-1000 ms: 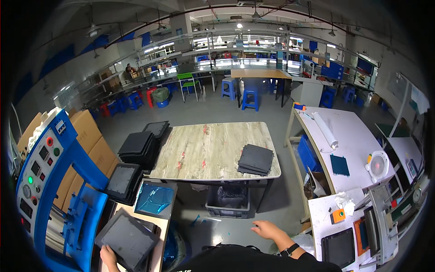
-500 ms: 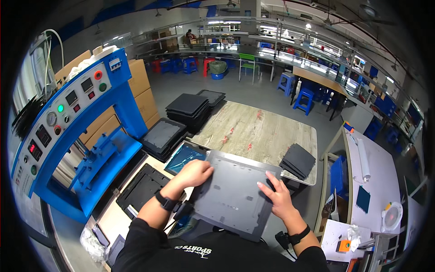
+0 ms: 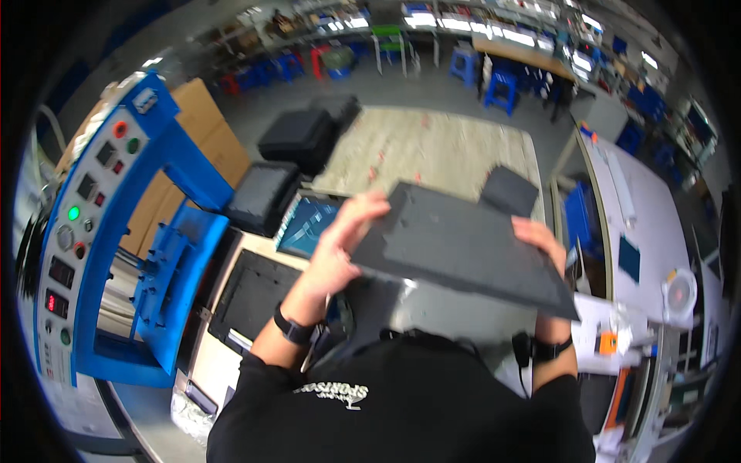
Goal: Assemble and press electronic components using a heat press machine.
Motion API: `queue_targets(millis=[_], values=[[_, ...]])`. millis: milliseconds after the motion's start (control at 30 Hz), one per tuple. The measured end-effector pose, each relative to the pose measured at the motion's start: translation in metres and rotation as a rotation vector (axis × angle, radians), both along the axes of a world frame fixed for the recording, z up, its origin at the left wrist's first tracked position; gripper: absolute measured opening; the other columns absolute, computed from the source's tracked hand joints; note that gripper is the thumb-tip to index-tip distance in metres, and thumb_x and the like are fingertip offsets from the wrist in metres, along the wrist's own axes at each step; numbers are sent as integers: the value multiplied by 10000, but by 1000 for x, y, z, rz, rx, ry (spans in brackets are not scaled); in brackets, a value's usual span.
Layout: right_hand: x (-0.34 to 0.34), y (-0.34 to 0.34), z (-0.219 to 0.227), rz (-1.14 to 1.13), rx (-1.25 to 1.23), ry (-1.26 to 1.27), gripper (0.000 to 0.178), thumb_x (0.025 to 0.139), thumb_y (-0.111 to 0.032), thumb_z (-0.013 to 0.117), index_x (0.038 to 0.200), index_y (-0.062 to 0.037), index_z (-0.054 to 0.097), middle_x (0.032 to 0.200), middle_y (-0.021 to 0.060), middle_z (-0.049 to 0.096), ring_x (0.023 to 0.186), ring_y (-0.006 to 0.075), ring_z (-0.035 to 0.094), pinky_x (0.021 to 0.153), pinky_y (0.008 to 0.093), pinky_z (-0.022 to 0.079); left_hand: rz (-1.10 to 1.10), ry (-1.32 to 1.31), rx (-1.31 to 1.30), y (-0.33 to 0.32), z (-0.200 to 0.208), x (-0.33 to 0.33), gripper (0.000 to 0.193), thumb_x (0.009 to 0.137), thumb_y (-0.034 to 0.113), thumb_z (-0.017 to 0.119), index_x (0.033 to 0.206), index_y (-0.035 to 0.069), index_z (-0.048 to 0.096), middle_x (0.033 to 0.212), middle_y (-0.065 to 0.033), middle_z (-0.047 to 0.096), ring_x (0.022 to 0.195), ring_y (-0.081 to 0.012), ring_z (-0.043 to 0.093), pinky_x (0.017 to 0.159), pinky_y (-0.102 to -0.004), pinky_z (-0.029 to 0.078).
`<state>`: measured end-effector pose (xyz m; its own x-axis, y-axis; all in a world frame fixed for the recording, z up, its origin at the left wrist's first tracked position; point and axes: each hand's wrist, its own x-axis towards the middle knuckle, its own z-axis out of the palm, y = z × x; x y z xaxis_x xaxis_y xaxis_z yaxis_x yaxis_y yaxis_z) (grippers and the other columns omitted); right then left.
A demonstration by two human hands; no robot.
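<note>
Clock positions are read about the panel, with 12 o'clock toward the top of the view.

Markings: The black shirt (image 3: 401, 424), at 6 to 7 o'clock, carries white printed lettering on the chest; it appears inverted. On the blue machine (image 3: 116, 202), at 9 o'clock, a display (image 3: 55, 302) shows red digits, with a green lamp (image 3: 74, 213) lit above it. Small marks on the panel face are too blurred to tell.

Panel: The dark grey panel (image 3: 463, 243) is held in the air between both hands, in front of the wood-grain desk (image 3: 432, 143). Its long axis runs from about 10 o'clock to 4 o'clock. The panel is tilted, and its near right corner points to 4 o'clock.

Fingers: The left hand (image 3: 333, 251) grips the panel's 9 o'clock end, fingers and thumb spread moderately apart along that edge. The right hand (image 3: 546, 247) holds the 2 to 3 o'clock edge with fingers curled over it; its thumb is hidden.

Surroundings: Dark sheets (image 3: 511, 191) lie on the desk at 1 o'clock. Black stacks (image 3: 297, 139) stand at 10 o'clock. A blue film (image 3: 309, 224) lies at 9 o'clock, and a black frame (image 3: 258, 297) lies between 8 and 9 o'clock.
</note>
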<state>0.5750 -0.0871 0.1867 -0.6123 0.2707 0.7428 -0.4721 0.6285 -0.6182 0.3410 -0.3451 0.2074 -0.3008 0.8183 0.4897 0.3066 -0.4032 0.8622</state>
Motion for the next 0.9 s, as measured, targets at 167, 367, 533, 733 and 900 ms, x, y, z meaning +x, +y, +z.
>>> queue_targets(millis=[167,367,533,733,900], values=[[-6,-1,-6,-19,-5,-132,381,789,-161,629,1129,6,588,1209,182,558,1113,284,534,955,358,399,116,57,157,19,5,11,381,786,239,646,1063,-19,597,1074,-145,607,1011,-231,571,902,-331,429],[16,-31,-29,23,-418,-60,361,810,-67,600,1167,-29,570,1267,148,519,1154,216,499,947,327,401,155,85,147,18,-20,12,263,790,93,629,1020,-35,619,1011,-144,620,919,-217,589,843,-308,461],[17,-47,-39,24,-385,-111,300,837,-160,595,1092,-4,570,1200,207,554,1121,273,527,968,364,396,132,39,110,17,-36,11,251,790,100,646,1006,-27,625,1012,-151,619,958,-232,581,846,-312,462],[15,-43,-43,28,-422,-103,285,800,-61,597,1075,12,598,1152,148,584,1079,220,547,945,313,414,86,44,126,15,-42,10,223,797,130,649,959,-21,625,1001,-157,619,949,-246,589,848,-331,467],[18,-46,-45,-25,-518,-202,328,814,-135,639,1101,14,587,1128,122,601,1003,174,572,885,278,440,72,-31,133,14,-52,11,494,829,453,609,951,-26,621,992,-152,615,958,-244,587,848,-338,464]])
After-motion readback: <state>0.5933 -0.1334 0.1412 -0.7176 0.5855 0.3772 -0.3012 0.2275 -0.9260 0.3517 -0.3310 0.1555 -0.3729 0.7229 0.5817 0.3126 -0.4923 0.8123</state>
